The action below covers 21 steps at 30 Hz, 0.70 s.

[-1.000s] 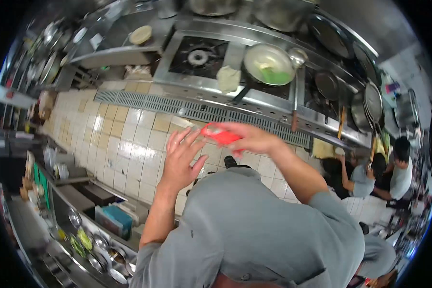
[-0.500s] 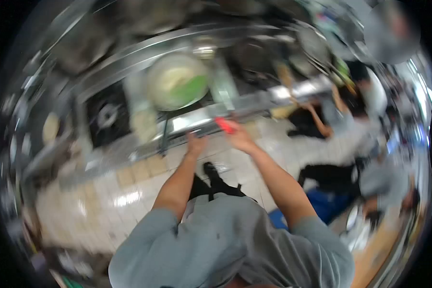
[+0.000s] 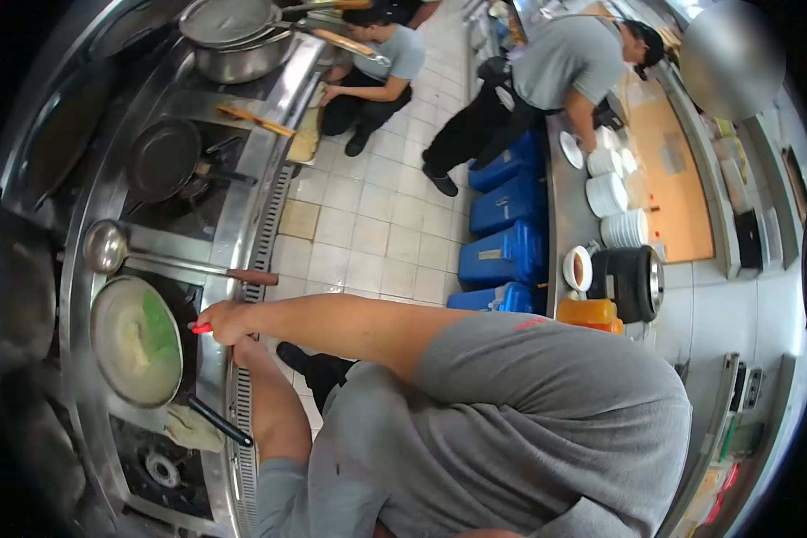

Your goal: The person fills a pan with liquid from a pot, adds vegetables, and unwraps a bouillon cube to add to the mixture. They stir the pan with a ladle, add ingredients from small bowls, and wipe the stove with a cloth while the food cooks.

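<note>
My right hand [image 3: 225, 322] is closed on a small red object [image 3: 202, 328] with a greyish tip, whose kind I cannot make out. It is just right of a frying pan [image 3: 95, 345] on the stove. Inside the pan is a pale creamy mixture [image 3: 127, 336], with a bright green patch [image 3: 160, 334] on its right side. My left hand [image 3: 245, 348] is close below the right one, its fingers mostly hidden. The pan's black handle [image 3: 220, 420] points down and right, over a folded cloth [image 3: 194, 429].
A ladle [image 3: 107, 247] lies across the stove above the pan. Farther up are a dark frying pan [image 3: 164, 160] and a metal pot [image 3: 242, 63]. One person [image 3: 381, 72] crouches by the stove; another [image 3: 569, 67] leans over a counter with stacked plates [image 3: 624, 229] above blue bins [image 3: 502, 255].
The view has swung to the right and sharpened, so the stove now runs down the left side. My hands, apart before, are now close together; the red object stays in my right hand.
</note>
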Tool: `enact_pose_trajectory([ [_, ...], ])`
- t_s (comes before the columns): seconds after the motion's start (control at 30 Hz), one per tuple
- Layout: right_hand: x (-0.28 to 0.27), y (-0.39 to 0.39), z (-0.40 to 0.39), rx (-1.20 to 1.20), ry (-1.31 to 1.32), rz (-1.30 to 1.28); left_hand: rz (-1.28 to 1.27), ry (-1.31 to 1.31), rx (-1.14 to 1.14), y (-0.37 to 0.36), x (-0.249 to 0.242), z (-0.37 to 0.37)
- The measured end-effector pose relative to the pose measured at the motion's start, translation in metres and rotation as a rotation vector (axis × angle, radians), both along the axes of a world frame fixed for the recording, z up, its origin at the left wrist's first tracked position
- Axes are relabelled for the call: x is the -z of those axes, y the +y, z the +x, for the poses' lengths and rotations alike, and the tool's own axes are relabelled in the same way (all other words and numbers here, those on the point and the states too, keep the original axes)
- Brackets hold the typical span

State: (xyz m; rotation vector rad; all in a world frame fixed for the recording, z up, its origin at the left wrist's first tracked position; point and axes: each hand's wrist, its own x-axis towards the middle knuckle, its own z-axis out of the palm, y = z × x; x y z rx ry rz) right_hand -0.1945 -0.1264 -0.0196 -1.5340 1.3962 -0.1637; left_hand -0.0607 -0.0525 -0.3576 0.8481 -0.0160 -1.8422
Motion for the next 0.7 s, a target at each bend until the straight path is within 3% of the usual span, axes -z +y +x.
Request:
enact_pose_trajectory([
  [0.07, 0.016, -0.002, 0.005, 0.032, -0.146, 0.065, -0.066, 0.056, 0.056, 0.006, 0.007, 0.011],
  [0.1, 0.041, -0.003, 0.013, 0.044, -0.184, -0.039, 0.027, 0.1, -0.004, 0.009, -0.005, 0.013],
  [0.13, 0.034, -0.002, 0.009, 0.065, -0.287, 0.046, 0.009, 0.116, -0.045, 0.013, -0.052, -0.002],
  [0.17, 0.016, -0.002, 0.008, -0.014, -0.167, 0.022, 0.04, 0.036, -0.1, 0.019, -0.057, -0.004],
  [0.2, 0.011, 0.0, 0.01, 0.06, -0.172, 0.101, 0.118, 0.054, -0.171, 0.031, -0.089, -0.011],
  [0.23, 0.021, 0.001, 0.013, 0.043, -0.166, 0.013, 0.054, 0.121, -0.075, 0.044, -0.081, -0.003],
  [0.27, 0.006, -0.003, 0.01, -0.009, -0.241, 0.101, 0.175, -0.17, 0.016, 0.067, -0.107, -0.002],
  [0.3, 0.027, 0.003, 0.009, 0.042, -0.263, 0.095, 0.317, -0.443, 0.132, 0.086, -0.142, -0.007],
  [0.33, 0.023, 0.003, 0.006, 0.07, -0.22, 0.163, 0.306, -0.669, 0.234, 0.107, -0.157, 0.001],
  [0.4, 0.026, 0.001, 0.003, 0.034, -0.267, 0.264, 0.369, -0.827, -0.138, 0.181, -0.111, 0.045],
  [0.47, 0.004, 0.006, 0.0, 0.133, -0.329, 0.453, 0.515, -1.88, -0.299, 0.24, -0.076, 0.115],
  [0.53, 0.005, 0.013, -0.004, 0.135, -0.412, 0.466, 0.676, -1.817, -0.462, 0.221, -0.21, 0.139],
  [0.6, 0.005, 0.013, 0.0, 0.142, -0.492, 0.485, 0.211, -2.078, -0.615, 0.197, -0.25, 0.167],
  [0.67, 0.003, 0.015, 0.003, 0.225, -0.401, 0.438, 0.046, -2.09, -0.411, 0.166, -0.275, 0.184],
  [0.7, 0.02, 0.017, 0.004, 0.162, -0.367, 0.29, -0.062, -2.045, -0.404, 0.149, -0.301, 0.18],
])
